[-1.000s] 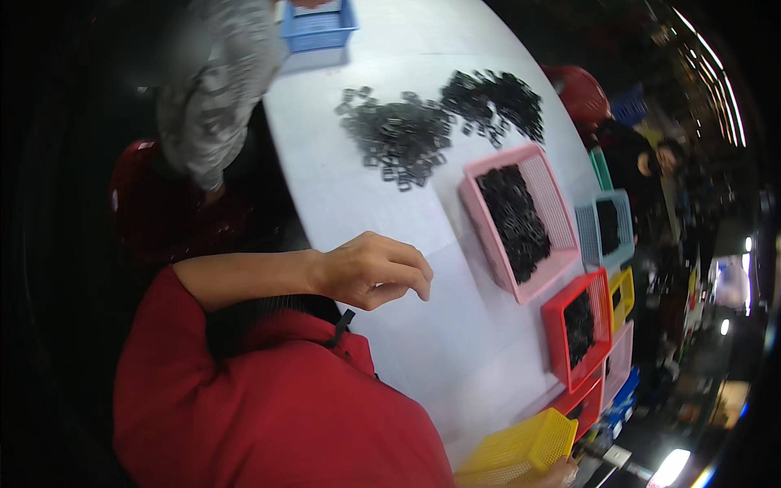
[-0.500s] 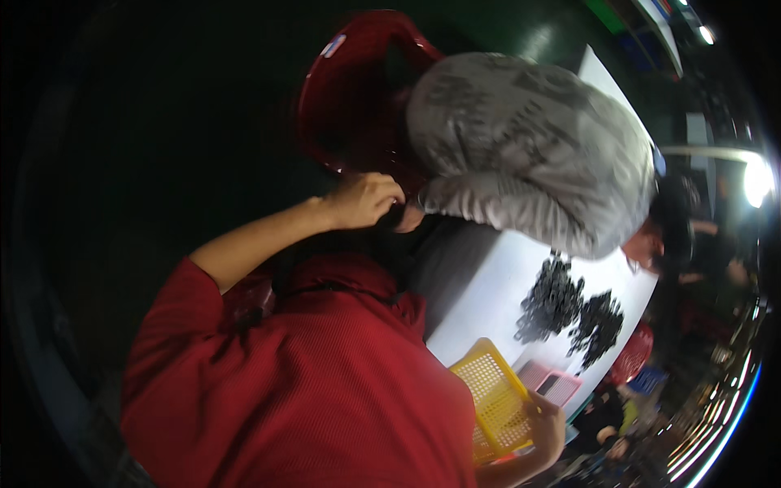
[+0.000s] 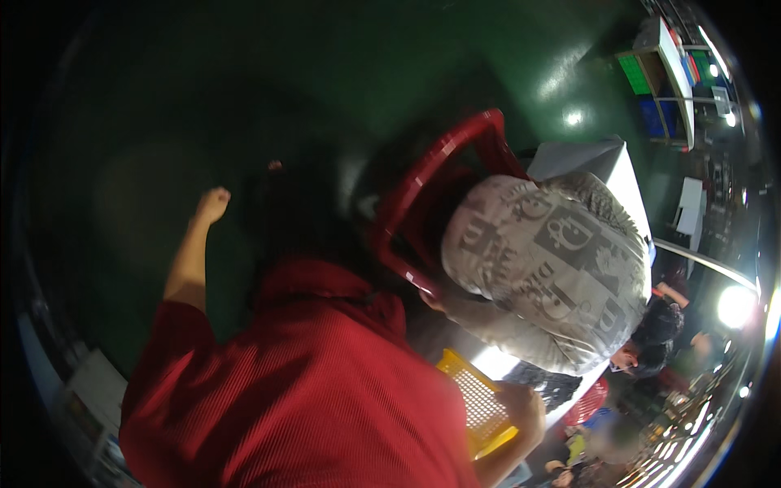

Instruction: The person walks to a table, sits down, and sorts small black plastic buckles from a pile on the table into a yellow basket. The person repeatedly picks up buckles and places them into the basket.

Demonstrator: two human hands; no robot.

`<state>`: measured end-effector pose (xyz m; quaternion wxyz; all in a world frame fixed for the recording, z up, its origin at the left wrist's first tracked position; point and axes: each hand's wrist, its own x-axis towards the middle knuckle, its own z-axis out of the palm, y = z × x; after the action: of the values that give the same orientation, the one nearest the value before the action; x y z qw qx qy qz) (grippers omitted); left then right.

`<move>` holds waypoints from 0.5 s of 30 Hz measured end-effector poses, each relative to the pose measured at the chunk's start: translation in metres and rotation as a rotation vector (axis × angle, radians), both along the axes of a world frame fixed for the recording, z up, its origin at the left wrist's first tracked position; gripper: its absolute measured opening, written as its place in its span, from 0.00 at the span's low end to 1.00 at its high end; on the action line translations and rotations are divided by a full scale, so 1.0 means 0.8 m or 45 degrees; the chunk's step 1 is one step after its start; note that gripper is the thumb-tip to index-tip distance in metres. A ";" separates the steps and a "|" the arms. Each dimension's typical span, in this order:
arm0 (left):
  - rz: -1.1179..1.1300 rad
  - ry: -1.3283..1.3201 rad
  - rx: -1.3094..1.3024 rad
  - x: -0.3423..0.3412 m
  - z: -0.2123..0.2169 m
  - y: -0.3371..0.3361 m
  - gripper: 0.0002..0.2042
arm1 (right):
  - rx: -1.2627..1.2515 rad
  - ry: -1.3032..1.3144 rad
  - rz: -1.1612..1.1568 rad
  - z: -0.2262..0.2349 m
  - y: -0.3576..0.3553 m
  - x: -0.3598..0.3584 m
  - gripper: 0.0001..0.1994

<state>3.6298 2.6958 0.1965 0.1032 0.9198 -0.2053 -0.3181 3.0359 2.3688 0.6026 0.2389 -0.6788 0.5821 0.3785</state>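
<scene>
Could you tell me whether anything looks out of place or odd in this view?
Yes: the left hand is a raised fist, holding nothing. The right hand grips a yellow perforated tray, tilted rather than flat. A red plastic chair beside a co-worker's patterned back also looks tilted.

Yellow perforated basket (image 3: 478, 400) — tilted, hand-held

Workshop: sorting table (image 3: 626, 175), bin shelves (image 3: 663, 89)

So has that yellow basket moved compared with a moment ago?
Cannot tell. The yellow basket stays gripped in the right hand by the white table, but the camera itself swung sharply, so no fixed thing gives a steady reference.
</scene>
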 end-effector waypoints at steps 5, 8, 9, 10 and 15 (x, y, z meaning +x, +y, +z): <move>-0.055 0.079 0.378 0.123 0.094 -0.046 0.13 | 0.101 0.235 0.130 0.013 -0.057 0.137 0.13; -0.183 0.073 -0.001 0.146 0.164 -0.202 0.12 | 0.243 0.117 0.086 0.041 -0.144 0.195 0.14; -0.204 0.120 -0.200 0.146 0.184 -0.250 0.11 | 0.309 0.182 0.132 0.046 -0.167 0.202 0.14; -0.200 0.205 -0.296 0.146 0.193 -0.310 0.11 | 0.336 0.176 0.128 0.070 -0.182 0.239 0.14; -0.337 0.520 -0.503 0.125 0.233 -0.584 0.11 | 0.502 0.028 0.073 0.104 -0.271 0.229 0.16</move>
<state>3.7294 2.2284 0.3830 0.2769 0.7642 -0.3563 -0.4609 3.2187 2.1523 0.6861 0.3498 -0.6309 0.4799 0.4992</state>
